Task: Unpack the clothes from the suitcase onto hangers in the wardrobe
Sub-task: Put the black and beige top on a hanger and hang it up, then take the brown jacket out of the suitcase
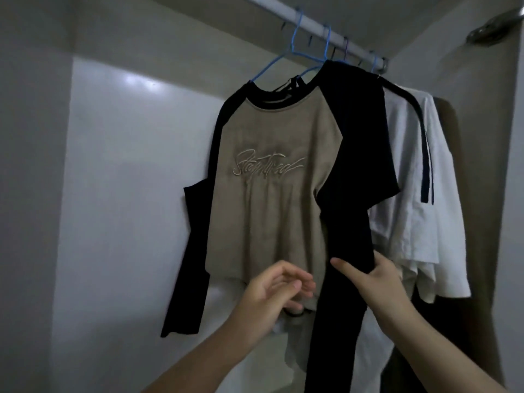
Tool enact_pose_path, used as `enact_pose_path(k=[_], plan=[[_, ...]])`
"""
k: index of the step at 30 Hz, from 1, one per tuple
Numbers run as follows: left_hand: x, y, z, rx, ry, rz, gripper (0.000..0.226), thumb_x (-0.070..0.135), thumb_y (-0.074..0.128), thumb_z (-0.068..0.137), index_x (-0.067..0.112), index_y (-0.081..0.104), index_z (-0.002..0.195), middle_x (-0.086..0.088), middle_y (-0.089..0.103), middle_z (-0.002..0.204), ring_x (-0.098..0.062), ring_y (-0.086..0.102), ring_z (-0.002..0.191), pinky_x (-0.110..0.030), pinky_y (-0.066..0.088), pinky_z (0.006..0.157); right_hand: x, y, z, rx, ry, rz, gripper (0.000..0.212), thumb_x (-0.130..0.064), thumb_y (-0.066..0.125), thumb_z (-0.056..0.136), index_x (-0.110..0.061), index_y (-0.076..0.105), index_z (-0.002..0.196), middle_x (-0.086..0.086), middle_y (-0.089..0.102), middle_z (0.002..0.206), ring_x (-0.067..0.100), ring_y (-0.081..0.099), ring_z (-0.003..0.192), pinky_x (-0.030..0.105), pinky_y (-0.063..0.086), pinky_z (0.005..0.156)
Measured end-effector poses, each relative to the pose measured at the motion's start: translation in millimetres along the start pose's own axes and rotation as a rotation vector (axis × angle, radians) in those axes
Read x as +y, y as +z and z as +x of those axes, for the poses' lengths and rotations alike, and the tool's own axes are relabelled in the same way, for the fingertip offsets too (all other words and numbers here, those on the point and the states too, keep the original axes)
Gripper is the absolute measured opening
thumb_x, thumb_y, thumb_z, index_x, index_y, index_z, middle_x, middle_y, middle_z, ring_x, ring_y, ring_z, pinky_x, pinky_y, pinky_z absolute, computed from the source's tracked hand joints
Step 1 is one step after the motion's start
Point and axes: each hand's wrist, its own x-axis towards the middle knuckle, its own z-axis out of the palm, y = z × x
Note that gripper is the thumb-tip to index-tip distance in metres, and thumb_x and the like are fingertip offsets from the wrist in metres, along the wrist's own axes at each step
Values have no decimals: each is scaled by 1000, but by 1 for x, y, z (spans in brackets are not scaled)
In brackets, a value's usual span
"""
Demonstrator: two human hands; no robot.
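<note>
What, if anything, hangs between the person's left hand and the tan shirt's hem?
Nothing visible. The left hand sits directly in front of the tan shirt hem. The black garment hangs to its right, gripped by the right hand.

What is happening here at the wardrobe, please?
A person is hanging clothes in a wardrobe. The right hand grips a long dark garment that hangs from the rail. The left hand is open, next to the hem of a beige shirt with dark sleeves on a blue hanger. A white shirt hangs further right. The suitcase is not in view.
</note>
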Motion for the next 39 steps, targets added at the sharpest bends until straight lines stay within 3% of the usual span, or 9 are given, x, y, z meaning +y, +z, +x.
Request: enact_pose_path(k=[6, 11, 15, 17, 23, 31, 39], plan=[[-35, 12, -32, -50, -115, -27, 17, 5, 49, 99, 5, 66, 103, -6, 74, 96, -20, 69, 91, -33, 55, 78, 51, 4, -59, -46, 109, -72, 22, -7, 75, 85, -6, 70, 107, 6, 78, 92, 20, 75, 89, 36, 60, 81], [-56, 36, -54, -130, -169, -60, 18, 4, 48, 100, 3, 65, 106, -7, 73, 96, -22, 70, 89, -37, 56, 80, 83, -16, -110, -114, 168, -127, 27, -5, 72, 86, -20, 69, 109, -6, 76, 100, 11, 72, 95, 28, 59, 82], [-71, 66, -74, -226, -234, -116, 18, 5, 48, 99, 2, 64, 105, -12, 72, 98, -26, 69, 87, -34, 56, 78, 94, -50, -159, -137, 255, -153, 28, -6, 72, 87, -20, 66, 111, -7, 73, 102, 10, 72, 94, 23, 58, 77], [-80, 85, -82, -276, -261, -119, 18, 6, 48, 100, 3, 65, 104, -11, 72, 98, -26, 70, 87, -33, 57, 78, 100, -70, -181, -84, 305, -160, 31, -3, 73, 86, -22, 66, 108, -10, 73, 99, 7, 71, 92, 17, 56, 74], [-97, 145, -106, -396, -307, -140, 18, 6, 48, 100, 8, 66, 101, -6, 72, 97, -21, 70, 85, -32, 58, 76, 106, -131, -238, 115, 394, -203, 26, 3, 70, 86, -13, 72, 107, 3, 74, 105, 17, 72, 94, 29, 58, 86], [-107, 242, -153, -538, -432, -194, 21, 6, 48, 100, 12, 68, 98, -6, 73, 98, -21, 70, 82, -33, 57, 76, 108, -214, -354, 299, 624, -188, 31, 13, 57, 83, -12, 76, 88, 5, 75, 84, 17, 69, 79, 34, 57, 81], [-99, 381, -246, -778, -560, -228, 21, 5, 48, 100, 12, 67, 95, -3, 73, 95, -19, 69, 79, -29, 57, 72, 75, -331, -498, 661, 757, -151, 28, 10, 60, 85, -12, 76, 88, 3, 70, 74, 15, 64, 73, 30, 55, 74]])
